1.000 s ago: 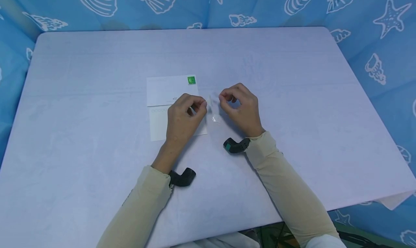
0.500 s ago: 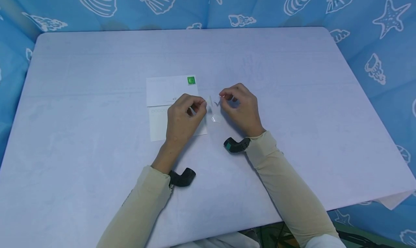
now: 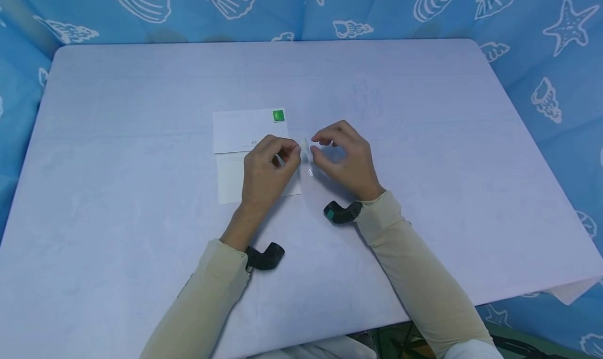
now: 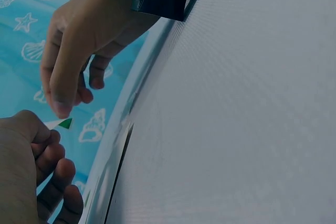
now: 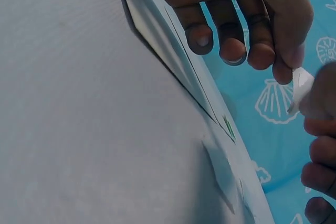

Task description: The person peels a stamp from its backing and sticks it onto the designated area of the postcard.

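My left hand [image 3: 268, 163] pinches a small stamp [image 4: 64, 124] between thumb and forefinger. It shows white with a green corner in the left wrist view and mostly white [image 5: 301, 85] in the right wrist view. Facing it, the right hand [image 3: 346, 157] holds its thumb and forefinger slightly apart, fingertips right by the stamp's edge. Beneath the left hand lies a white envelope [image 3: 240, 128] with a green stamp [image 3: 278, 115] at its top right corner. Another pale envelope or sheet [image 3: 229, 181] lies just below, partly hidden by that hand.
A clear plastic scrap [image 3: 310, 172] lies on the white tablecloth [image 3: 424, 139] between the hands; thin pieces [image 5: 218, 171] also show in the right wrist view. A blue shell-print curtain [image 3: 301, 8] surrounds the table's far and side edges.
The right hand's thumb and forefinger, close together before, have parted and moved slightly left toward the left fingertips. The left hand has stayed in place.
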`<state>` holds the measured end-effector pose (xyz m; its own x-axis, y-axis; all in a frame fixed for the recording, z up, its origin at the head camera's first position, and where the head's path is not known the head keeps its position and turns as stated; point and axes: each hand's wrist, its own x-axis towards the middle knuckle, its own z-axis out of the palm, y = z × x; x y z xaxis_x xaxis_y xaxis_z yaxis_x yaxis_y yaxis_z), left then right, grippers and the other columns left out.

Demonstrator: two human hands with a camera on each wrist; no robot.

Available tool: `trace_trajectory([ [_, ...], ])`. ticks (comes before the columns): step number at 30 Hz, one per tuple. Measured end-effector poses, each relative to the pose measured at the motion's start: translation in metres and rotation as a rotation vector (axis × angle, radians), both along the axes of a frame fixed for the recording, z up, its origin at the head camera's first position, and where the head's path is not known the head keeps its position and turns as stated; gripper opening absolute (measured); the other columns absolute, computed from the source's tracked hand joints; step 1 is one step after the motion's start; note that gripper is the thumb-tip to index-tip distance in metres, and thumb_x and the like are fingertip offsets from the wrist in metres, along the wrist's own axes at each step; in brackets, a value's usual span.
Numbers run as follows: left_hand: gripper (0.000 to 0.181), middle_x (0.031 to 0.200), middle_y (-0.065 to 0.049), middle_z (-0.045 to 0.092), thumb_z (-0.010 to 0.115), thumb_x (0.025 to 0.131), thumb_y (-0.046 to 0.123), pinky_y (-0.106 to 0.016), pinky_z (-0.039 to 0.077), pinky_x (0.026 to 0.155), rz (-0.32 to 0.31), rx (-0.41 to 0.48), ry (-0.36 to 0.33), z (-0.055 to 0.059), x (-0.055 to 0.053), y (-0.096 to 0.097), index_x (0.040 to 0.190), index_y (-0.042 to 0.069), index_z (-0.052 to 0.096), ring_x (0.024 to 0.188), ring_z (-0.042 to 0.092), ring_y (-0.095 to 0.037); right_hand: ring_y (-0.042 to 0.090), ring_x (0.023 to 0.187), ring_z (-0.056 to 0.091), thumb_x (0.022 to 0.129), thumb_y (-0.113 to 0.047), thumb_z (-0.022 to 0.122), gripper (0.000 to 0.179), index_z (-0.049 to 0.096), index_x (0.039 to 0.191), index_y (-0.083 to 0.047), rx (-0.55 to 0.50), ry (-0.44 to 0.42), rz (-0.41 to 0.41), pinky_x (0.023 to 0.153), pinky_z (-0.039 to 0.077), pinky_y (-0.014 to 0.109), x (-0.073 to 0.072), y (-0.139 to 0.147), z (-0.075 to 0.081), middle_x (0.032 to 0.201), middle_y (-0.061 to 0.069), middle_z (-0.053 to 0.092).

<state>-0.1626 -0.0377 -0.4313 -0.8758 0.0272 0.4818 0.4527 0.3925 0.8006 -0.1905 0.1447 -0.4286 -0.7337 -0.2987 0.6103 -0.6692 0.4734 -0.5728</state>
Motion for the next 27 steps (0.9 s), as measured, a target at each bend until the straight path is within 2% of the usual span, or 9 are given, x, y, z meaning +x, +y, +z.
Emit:
trace_trajectory([
  [3,0.01,0.078,0.005,0.056,0.06,0.086,0.016,-0.024,0.047,0.058,0.001,-0.005,0.001,0.0,0.0002,0.0002,0.085,0.01,0.068,0.069,0.053,-0.006,0.02,0.079,0.056,0.072,-0.005,0.074,0.02,0.068,0.091,-0.004,-0.005,0.03,0.062,0.069,0.047,0.038,0.0058,-0.0066,0.0099,0.088,0.009,0.059],
  [5,0.01,0.078,0.006,0.055,0.06,0.087,0.016,-0.024,0.047,0.059,0.004,-0.011,-0.001,0.0003,0.0003,0.0002,0.085,0.01,0.068,0.07,0.053,-0.006,0.02,0.079,0.056,0.072,-0.007,0.074,0.021,0.067,0.091,-0.003,0.008,0.044,0.075,0.07,0.047,0.037,0.0061,-0.0083,0.0105,0.089,0.009,0.058],
  [8,0.01,0.078,0.005,0.056,0.06,0.086,0.016,-0.023,0.047,0.059,0.011,-0.014,-0.003,0.0008,0.0,0.0002,0.085,0.01,0.068,0.07,0.054,-0.008,0.016,0.08,0.055,0.074,-0.012,0.073,0.02,0.067,0.092,-0.003,0.042,0.065,0.047,0.071,0.047,0.031,0.0061,-0.009,0.0101,0.089,0.007,0.057],
  [10,0.01,0.078,0.005,0.056,0.06,0.086,0.017,-0.023,0.047,0.059,0.014,-0.017,-0.006,0.0013,-0.0002,0.0003,0.086,0.01,0.068,0.07,0.054,-0.008,0.012,0.082,0.054,0.077,-0.019,0.072,0.022,0.067,0.095,-0.006,0.07,0.075,0.013,0.071,0.046,0.029,0.0014,-0.0056,0.0018,0.091,0.004,0.057],
  [13,0.011,0.078,0.004,0.057,0.061,0.086,0.017,-0.024,0.047,0.059,0.018,-0.017,-0.009,0.0016,-0.0002,0.0003,0.086,0.009,0.068,0.07,0.055,-0.008,0.012,0.082,0.054,0.078,-0.019,0.072,0.023,0.066,0.097,-0.007,0.077,0.081,-0.017,0.07,0.046,0.03,0.0018,-0.0057,0.0028,0.091,0.004,0.056],
  [22,0.012,0.078,0.004,0.057,0.06,0.087,0.018,-0.024,0.047,0.058,0.018,-0.005,-0.012,0.0007,-0.0006,-0.0002,0.086,0.009,0.068,0.07,0.055,-0.008,0.013,0.081,0.056,0.081,-0.01,0.068,0.014,0.068,0.094,-0.006,0.054,0.084,-0.002,0.072,0.046,0.025,0.0038,-0.0094,0.0032,0.091,0.005,0.057],
  [27,0.012,0.078,0.004,0.056,0.06,0.087,0.018,-0.024,0.047,0.058,0.012,0.003,-0.019,0.0009,-0.0002,0.0001,0.086,0.009,0.068,0.07,0.054,-0.006,0.014,0.083,0.055,0.082,-0.012,0.068,0.016,0.067,0.096,-0.005,0.092,0.127,-0.005,0.075,0.046,0.024,0.0041,-0.01,0.0039,0.092,0.006,0.057],
])
